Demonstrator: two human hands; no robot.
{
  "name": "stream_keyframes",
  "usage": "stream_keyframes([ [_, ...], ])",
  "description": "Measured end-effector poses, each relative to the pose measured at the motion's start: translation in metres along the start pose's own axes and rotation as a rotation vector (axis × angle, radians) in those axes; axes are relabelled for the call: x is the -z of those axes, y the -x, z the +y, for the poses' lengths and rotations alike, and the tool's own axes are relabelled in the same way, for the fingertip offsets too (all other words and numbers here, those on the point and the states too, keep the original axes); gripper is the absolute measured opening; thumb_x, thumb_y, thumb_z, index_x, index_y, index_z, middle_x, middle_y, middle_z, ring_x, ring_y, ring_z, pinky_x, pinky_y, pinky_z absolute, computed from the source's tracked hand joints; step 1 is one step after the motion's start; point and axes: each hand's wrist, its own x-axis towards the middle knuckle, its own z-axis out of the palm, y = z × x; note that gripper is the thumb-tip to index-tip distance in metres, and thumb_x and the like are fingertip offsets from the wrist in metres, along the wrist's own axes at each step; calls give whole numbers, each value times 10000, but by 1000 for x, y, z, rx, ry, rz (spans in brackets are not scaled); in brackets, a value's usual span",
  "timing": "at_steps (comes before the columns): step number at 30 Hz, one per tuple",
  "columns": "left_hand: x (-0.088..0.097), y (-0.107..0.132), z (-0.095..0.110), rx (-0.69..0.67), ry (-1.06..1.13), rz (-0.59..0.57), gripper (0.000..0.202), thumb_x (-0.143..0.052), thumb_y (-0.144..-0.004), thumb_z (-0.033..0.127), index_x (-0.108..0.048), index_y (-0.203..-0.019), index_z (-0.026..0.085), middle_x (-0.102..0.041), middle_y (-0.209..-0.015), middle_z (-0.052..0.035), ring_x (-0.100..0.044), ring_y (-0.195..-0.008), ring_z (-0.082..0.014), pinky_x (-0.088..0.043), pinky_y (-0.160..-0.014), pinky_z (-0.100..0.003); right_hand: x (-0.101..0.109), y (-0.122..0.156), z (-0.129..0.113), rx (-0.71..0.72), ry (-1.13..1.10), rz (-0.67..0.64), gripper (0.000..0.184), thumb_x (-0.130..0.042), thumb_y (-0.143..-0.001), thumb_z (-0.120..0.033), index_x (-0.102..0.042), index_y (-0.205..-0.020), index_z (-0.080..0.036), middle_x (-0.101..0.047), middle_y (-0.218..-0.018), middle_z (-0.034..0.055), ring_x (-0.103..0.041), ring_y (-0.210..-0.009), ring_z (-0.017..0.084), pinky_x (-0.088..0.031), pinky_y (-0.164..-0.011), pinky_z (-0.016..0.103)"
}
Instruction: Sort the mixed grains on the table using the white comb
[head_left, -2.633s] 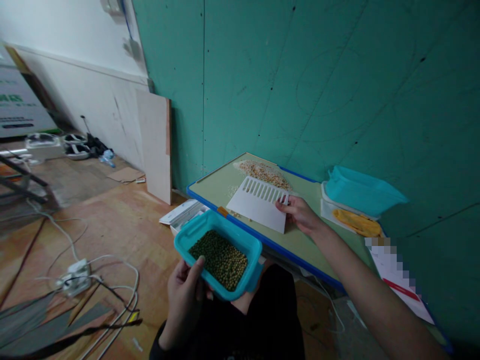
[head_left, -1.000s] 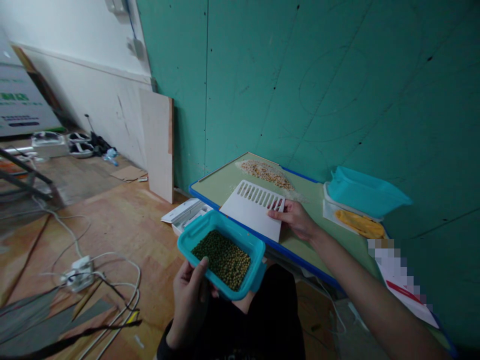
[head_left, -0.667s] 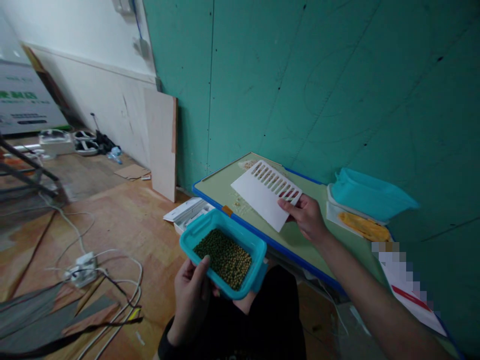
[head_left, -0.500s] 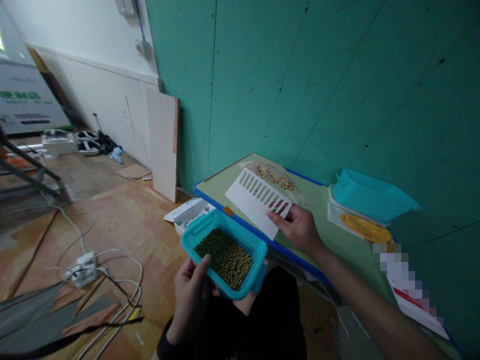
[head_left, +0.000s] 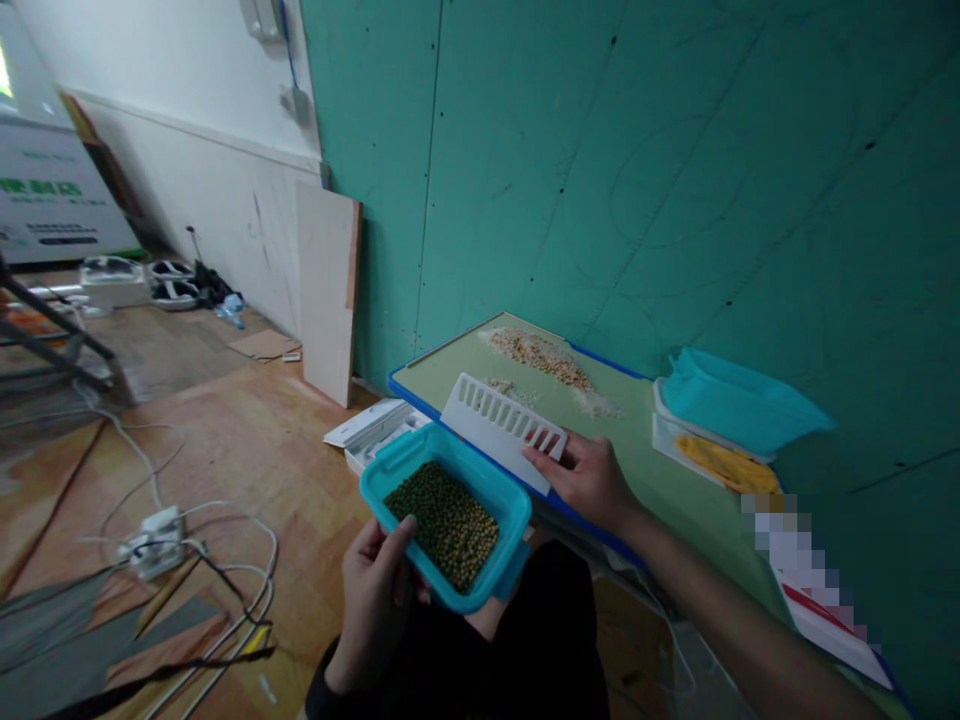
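Left hand (head_left: pixel 379 580): clamped on the near-left side of a turquoise tub (head_left: pixel 480 478), thumb over the rim, the other fingers curled below and partly hidden.
Turquoise tub: up off the floor, above the person's dark-clothed lap, a little tilted, just in front of the table (head_left: pixel 630 430).
Beans (head_left: pixel 442 520): inside the tub, dark green ones massed toward the left, tan ones toward the right, mixing in the middle.
Right hand (head_left: pixel 592 475): pinching the right end of a white slotted scraper (head_left: pixel 480 430), thumb on the upper face, fingers behind it; the two hands are well apart.
White slotted scraper: slanted over the blue table edge, its row of slots on the far side, its lower edge close to the tub's far rim; from where I stand I cannot tell whether they touch.
Tan heap (head_left: pixel 540 355): a long mound of grains and pale bits toward the back of the table, with a smaller scatter between it and the scraper.
Table's right side: a blue bin (head_left: pixel 742 395) against the green wall (head_left: pixel 525 150), a yellow cloth (head_left: pixel 724 460) just in front of it.
Floor at left: a white power strip (head_left: pixel 154 540) among looping cables.
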Motion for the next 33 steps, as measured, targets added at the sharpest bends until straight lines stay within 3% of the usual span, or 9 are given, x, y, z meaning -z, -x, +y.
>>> stream_keyframes([
  [5,4,-3,-1,-6,-19,-31,396,-864,-692,500,-603,-656,204,-441,-298,106,-418,-218,-104,-381,-260,-195,7,4,6,-62,-54,34,244,-704,-903,-417,-797,-983,-205,-807,-882,72,-738,-741,253,-586,-715,357],
  [13,6,-7,-2,16,-12,-41,422,-883,-656,519,-596,-644,210,-410,-278,118,-421,-215,-113,-392,-259,-205,12,-6,2,1,38,-8,272,-667,-929,-429,-792,-936,-187,-796,-819,65,-721,-683,226,-543,-613,311],
  [23,6,-7,0,18,7,-49,405,-883,-667,505,-609,-642,208,-417,-293,115,-436,-230,-104,-379,-275,-188,25,-15,28,-76,-1,26,253,-726,-864,-414,-810,-941,-189,-810,-853,78,-757,-751,283,-592,-671,366],
  [28,7,-7,-3,20,11,-27,432,-907,-604,534,-620,-613,211,-391,-269,113,-426,-208,-119,-391,-252,-211,39,-13,38,-181,-110,102,338,-773,-799,-504,-797,-912,-186,-812,-865,85,-767,-787,301,-619,-719,400],
  [33,11,-7,-2,16,8,-36,360,-881,-659,490,-650,-671,214,-418,-281,106,-404,-212,-115,-405,-254,-222,43,-22,50,-291,-211,236,510,-833,-675,-623,-762,-899,-170,-814,-900,121,-774,-830,327,-631,-756,439],
])
